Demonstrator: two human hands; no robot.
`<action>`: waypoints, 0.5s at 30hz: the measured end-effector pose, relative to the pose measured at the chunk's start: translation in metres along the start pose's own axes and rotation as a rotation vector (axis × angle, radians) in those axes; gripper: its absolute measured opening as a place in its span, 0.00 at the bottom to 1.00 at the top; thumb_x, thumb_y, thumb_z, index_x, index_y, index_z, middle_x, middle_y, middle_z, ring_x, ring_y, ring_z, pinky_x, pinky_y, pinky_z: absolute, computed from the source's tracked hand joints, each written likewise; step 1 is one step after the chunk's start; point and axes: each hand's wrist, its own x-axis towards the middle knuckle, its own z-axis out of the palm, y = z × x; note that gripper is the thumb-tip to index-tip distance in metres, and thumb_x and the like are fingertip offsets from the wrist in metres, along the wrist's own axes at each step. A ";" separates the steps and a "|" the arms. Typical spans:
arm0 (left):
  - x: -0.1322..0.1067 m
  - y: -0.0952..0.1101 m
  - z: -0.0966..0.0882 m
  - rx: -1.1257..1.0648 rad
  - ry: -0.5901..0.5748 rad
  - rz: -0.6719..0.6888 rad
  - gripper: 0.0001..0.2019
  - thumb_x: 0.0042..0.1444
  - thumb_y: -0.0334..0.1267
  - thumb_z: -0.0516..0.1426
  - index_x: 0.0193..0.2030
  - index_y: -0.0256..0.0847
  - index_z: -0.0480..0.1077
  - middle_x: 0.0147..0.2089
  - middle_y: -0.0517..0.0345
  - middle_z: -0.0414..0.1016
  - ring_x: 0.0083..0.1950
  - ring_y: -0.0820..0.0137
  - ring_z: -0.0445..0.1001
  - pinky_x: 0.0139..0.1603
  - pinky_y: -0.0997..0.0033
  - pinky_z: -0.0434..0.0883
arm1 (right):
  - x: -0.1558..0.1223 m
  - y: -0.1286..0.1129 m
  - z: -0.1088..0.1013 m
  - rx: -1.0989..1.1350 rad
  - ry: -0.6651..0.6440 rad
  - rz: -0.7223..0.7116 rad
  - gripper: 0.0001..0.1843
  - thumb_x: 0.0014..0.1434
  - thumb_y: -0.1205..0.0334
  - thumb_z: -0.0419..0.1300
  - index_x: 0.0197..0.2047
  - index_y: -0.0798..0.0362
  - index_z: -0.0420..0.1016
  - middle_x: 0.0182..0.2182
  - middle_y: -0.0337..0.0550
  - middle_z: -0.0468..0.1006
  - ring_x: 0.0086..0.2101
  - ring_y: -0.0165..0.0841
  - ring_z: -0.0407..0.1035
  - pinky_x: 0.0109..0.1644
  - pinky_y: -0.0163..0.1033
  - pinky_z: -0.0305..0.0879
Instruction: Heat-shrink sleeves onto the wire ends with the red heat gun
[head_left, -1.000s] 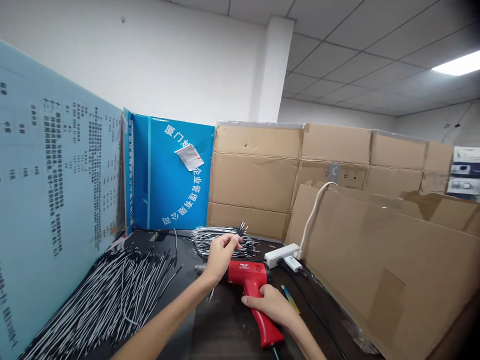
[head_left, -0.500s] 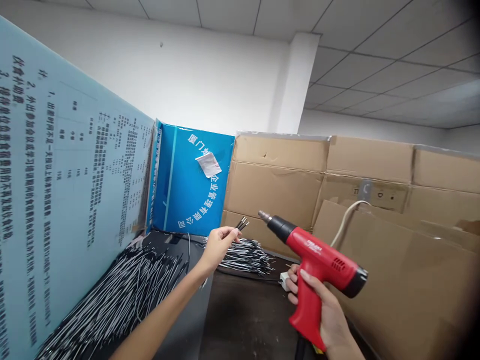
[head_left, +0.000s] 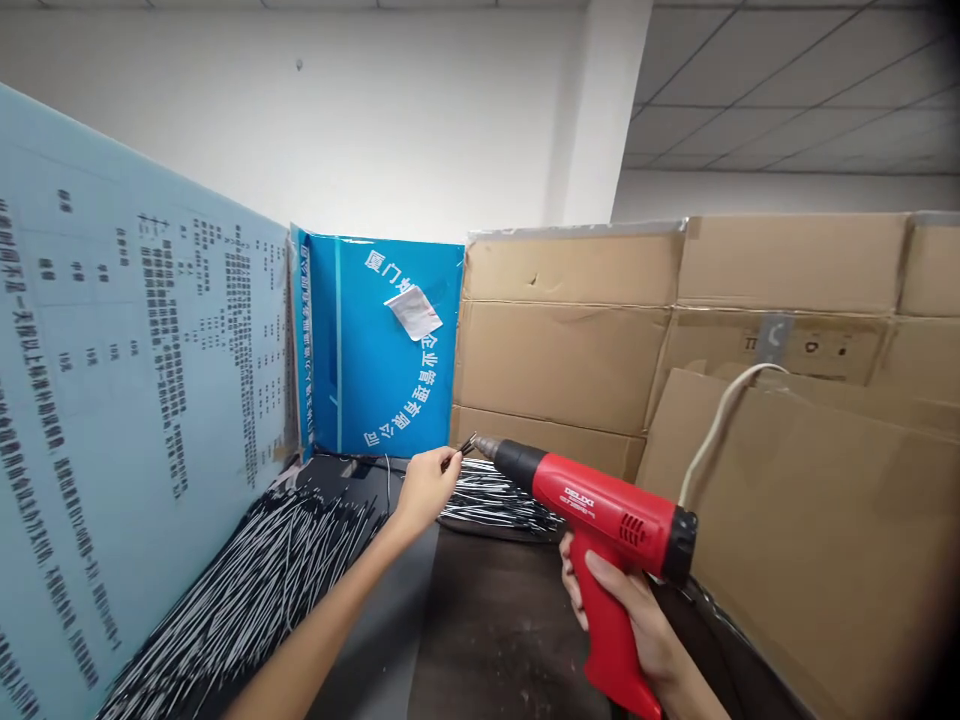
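Observation:
My left hand [head_left: 429, 490] is closed in a pinch on a few short wires [head_left: 467, 445] with dark ends, which stick out past the fingertips. Fingers of my right hand [head_left: 634, 610] wrap round the handle of a red and black heat gun [head_left: 607, 510]. Its metal nozzle [head_left: 487, 446] points left and is right by the wire ends; whether they touch I cannot tell. Behind my left hand lies a pile of black and white wires [head_left: 499, 495]. A larger heap of similar wires [head_left: 247, 590] spreads to the left of my left forearm.
A light blue printed board [head_left: 135, 400] stands along the left. At the back are a blue panel [head_left: 375, 350] and tall cardboard sheets [head_left: 562, 340]. A white cable [head_left: 709, 440] runs down the cardboard at right. The dark tabletop [head_left: 495, 630] lies below my hands.
The heat gun has moved left, bringing its nozzle close to the wires in my left hand. My left hand has shifted slightly left, and the view has tilted downward.

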 end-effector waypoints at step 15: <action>-0.003 0.006 -0.002 0.156 -0.030 0.029 0.18 0.67 0.41 0.49 0.31 0.42 0.76 0.28 0.53 0.77 0.28 0.66 0.71 0.30 0.69 0.52 | -0.003 -0.003 0.008 -0.040 0.035 -0.013 0.23 0.53 0.45 0.69 0.44 0.52 0.74 0.30 0.42 0.73 0.26 0.32 0.66 0.25 0.35 0.66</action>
